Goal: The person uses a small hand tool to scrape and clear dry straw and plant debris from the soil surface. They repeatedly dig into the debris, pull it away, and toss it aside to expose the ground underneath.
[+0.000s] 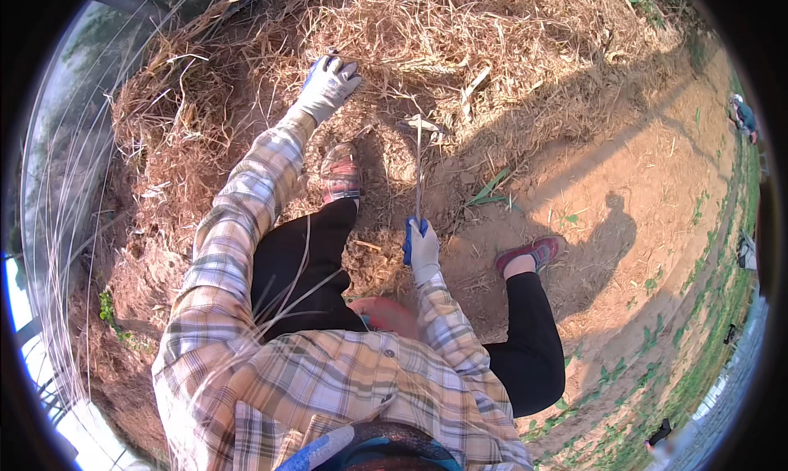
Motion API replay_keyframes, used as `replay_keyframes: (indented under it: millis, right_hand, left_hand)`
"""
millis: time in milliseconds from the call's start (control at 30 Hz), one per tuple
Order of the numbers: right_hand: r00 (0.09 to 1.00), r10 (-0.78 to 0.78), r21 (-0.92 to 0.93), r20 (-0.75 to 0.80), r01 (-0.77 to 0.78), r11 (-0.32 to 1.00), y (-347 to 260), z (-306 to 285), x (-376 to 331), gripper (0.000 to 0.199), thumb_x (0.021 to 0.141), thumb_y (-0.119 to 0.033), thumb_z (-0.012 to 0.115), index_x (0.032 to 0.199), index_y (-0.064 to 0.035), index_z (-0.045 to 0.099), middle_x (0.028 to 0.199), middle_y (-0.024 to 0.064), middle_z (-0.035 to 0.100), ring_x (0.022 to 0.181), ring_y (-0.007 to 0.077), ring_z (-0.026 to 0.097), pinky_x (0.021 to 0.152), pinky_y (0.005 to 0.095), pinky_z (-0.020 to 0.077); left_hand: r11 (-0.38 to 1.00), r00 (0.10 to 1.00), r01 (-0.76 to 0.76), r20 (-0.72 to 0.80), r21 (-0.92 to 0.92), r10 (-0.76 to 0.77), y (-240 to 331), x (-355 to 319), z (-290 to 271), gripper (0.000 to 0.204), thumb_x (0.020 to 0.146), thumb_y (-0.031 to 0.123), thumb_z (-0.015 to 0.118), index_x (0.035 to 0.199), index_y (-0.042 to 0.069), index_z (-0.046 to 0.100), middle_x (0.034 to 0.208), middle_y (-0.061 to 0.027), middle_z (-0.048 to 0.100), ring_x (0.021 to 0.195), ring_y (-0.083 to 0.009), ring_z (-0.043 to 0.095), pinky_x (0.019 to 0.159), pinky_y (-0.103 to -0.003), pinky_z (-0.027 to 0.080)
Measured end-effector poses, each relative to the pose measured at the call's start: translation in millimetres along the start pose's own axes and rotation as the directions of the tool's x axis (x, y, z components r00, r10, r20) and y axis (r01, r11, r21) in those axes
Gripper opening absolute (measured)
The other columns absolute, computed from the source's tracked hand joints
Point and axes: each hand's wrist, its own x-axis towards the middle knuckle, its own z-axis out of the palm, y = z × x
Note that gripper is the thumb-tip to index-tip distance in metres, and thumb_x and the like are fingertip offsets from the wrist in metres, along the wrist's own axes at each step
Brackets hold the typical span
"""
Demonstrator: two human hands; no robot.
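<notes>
Left hand (328, 84), gloved and spread, presses into dry straw (246, 69). Right hand (422, 248) grips a hoe (418, 155), blade down. Best pulled in short strokes, clear of the shoe (341, 172).

bare reddish soil (624, 184) fills the ground from 3 to 5 o'clock under hard sunlight with long shadows; a mound of dry straw (427, 36) lies at 12, green weeds (698, 372) edge 4.
</notes>
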Motion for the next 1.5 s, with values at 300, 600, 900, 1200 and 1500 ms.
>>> replay_keyframes:
  millis: [300, 600, 900, 1200, 1500]
  right_hand:
    - [0.991, -0.136, -0.361, -0.013, 0.122, 0.924, -54.5, 26.0, 44.2, 0.034, 0.089, -0.036, 0.051, 0.103, -0.0051, 0.053, 0.078, 0.0171, 0.062, 0.074, 0.0341, 0.06, 0.066, 0.0426, 0.046]
    - [0.976, -0.119, -0.55, 0.184, 0.203, 0.81, -26.7, 47.6, -2.5, 0.035, 0.088, -0.038, 0.05, 0.105, -0.0071, 0.052, 0.086, 0.0212, 0.063, 0.084, 0.0408, 0.059, 0.071, 0.0482, 0.0446]
    - [0.954, -0.297, -0.288, -0.03, 0.276, 0.917, -58.8, 25.4, 44.3, 0.031, 0.089, -0.035, 0.051, 0.101, -0.0069, 0.055, 0.084, 0.0189, 0.063, 0.082, 0.0384, 0.06, 0.068, 0.0433, 0.0452]
    - [0.996, -0.084, -0.443, -0.023, 0.065, 0.894, -104.7, 54.0, 92.0, 0.038, 0.089, -0.04, 0.047, 0.102, -0.0047, 0.051, 0.09, 0.0223, 0.063, 0.09, 0.0404, 0.059, 0.075, 0.0495, 0.0435]
    - [0.97, -0.146, -0.494, 0.192, 0.224, 0.84, -65.2, 62.2, -0.6, 0.034, 0.089, -0.035, 0.051, 0.104, -0.0047, 0.051, 0.085, 0.0197, 0.062, 0.084, 0.0379, 0.06, 0.073, 0.0451, 0.0457]
  left_hand:
    - [0.812, 0.826, 0.506, 0.432, -0.29, -0.361, 9.9, 5.0, 45.2, 0.039, 0.071, 0.035, 0.068, 0.104, 0.015, 0.06, 0.095, -0.0068, 0.061, 0.101, -0.0255, 0.052, 0.09, -0.044, 0.037]
    - [0.977, 0.975, 0.169, 0.164, -0.127, -0.148, 1.8, -39.4, 28.4, 0.026, 0.072, 0.021, 0.065, 0.097, 0.015, 0.063, 0.087, -0.0071, 0.063, 0.092, -0.0284, 0.053, 0.084, -0.041, 0.041]
    - [0.969, 0.97, 0.243, -0.02, -0.052, -0.244, -1.3, -19.3, 27.8, 0.039, 0.07, 0.019, 0.066, 0.109, 0.017, 0.061, 0.112, -0.0086, 0.057, 0.115, -0.0315, 0.045, 0.1, -0.045, 0.033]
    - [0.989, 0.992, 0.098, -0.063, -0.11, -0.105, 10.5, 20.6, 32.3, 0.044, 0.083, 0.013, 0.048, 0.126, 0.021, 0.049, 0.134, -0.0042, 0.045, 0.123, -0.0306, 0.039, 0.105, -0.044, 0.028]
    - [0.979, 0.884, 0.204, 0.431, -0.006, -0.182, -18.7, 29.2, 100.7, 0.036, 0.089, 0.03, 0.046, 0.123, 0.017, 0.049, 0.128, -0.0049, 0.047, 0.123, -0.0219, 0.039, 0.107, -0.038, 0.026]
